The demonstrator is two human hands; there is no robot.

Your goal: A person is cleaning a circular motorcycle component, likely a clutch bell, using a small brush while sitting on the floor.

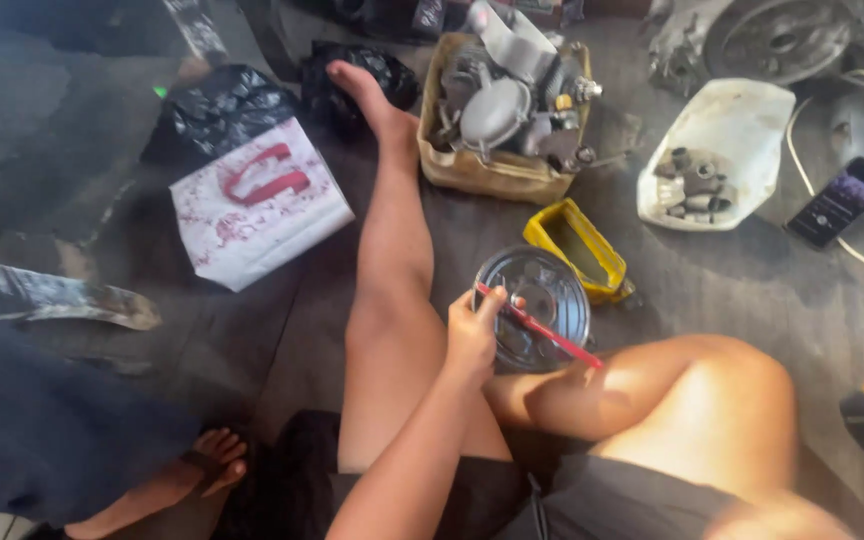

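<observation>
Left hand closed around the end of a red brush-like tool, between the two bare legs. Tool slanted down to the right, lying across a round clear bowl on the dark floor. Whether thumb touches the bowl rim, cannot tell. Right hand out of sight. Just behind the bowl, a yellow container, tilted. Farther back, a tan box full of grey metal parts. To the right, a white tray with small grey pieces, and near it a dark phone. To the left, a white bag with red handles beside a black plastic bag. Another person's bare foot at lower left.
</observation>
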